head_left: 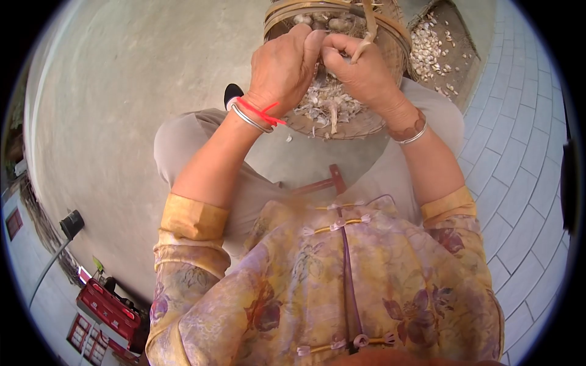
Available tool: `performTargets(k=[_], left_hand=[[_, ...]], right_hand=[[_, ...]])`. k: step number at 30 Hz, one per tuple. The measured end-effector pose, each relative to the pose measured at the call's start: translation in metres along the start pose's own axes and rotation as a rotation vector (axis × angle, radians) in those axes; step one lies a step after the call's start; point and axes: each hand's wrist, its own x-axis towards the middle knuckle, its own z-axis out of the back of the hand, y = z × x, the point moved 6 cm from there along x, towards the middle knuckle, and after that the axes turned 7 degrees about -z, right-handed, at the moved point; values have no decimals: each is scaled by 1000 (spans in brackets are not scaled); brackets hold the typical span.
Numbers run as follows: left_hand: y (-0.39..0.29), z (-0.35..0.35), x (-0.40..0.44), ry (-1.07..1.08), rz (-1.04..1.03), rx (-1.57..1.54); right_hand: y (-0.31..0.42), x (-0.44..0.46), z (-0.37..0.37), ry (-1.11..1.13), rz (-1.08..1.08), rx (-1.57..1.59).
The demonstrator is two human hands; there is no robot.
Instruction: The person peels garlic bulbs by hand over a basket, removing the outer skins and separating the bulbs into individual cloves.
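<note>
My left hand is closed, its thumb and fingertips pressed together close to my right hand. What the left fingers hold is hidden from this angle. My right hand is closed around a dry garlic stalk, which sticks up past its knuckles. Both hands are above a round woven tray covered with loose papery garlic skins and a cut piece of stalk. Just beyond my fingers, whole garlic bulbs lie inside a bamboo basket.
At the upper right, a woven scoop holds many loose garlic cloves. A reddish stool frame shows between my knees. Grey tiles run along the right, and a red vehicle stands at the lower left.
</note>
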Motion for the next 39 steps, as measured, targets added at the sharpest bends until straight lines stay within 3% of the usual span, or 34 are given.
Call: performTargets(k=[2,3,5,9,12,13,14,20,23,26,28,31,33,35,37,39], left_hand=[[4,0,1,-153,-4,-414],[-1,6,4,-155,-8,-410],[3,0,-1,-77,363,-859],[5,-2,-4,-34,437,-947],[11,-10,-4,-7,373,-871],[10,-9,0,-59,212,-710],[7,-7,1,-108,54,-546],[3,-4,2,-16,127,-560],[2,-5,3,-7,89,-532],[4,-8,0,21,144,-605],[7,-11,-2,63,223,-676],[7,-4,0,51,345,-893],[3,-4,-6,296,507,-1081],[5,-9,-7,287,575,-1196],[7,-17,-8,278,643,-1314],[9,-19,-7,153,668,-1515]], right_hand=[[0,1,1,8,7,19],[-6,2,-1,33,-60,162],[-9,3,-2,57,-127,309],[-1,2,6,-17,-61,76],[11,-2,4,-90,88,-57],[16,-5,4,-142,180,-99],[15,-6,4,-141,176,-98],[14,-4,5,16,110,-189],[18,-5,1,57,231,-289],[19,-7,1,65,291,-253],[3,-3,1,173,87,76],[6,-3,0,137,125,185],[1,0,2,114,80,184],[-1,1,4,85,34,182],[-2,1,4,85,-147,535],[-9,2,7,154,-198,595]])
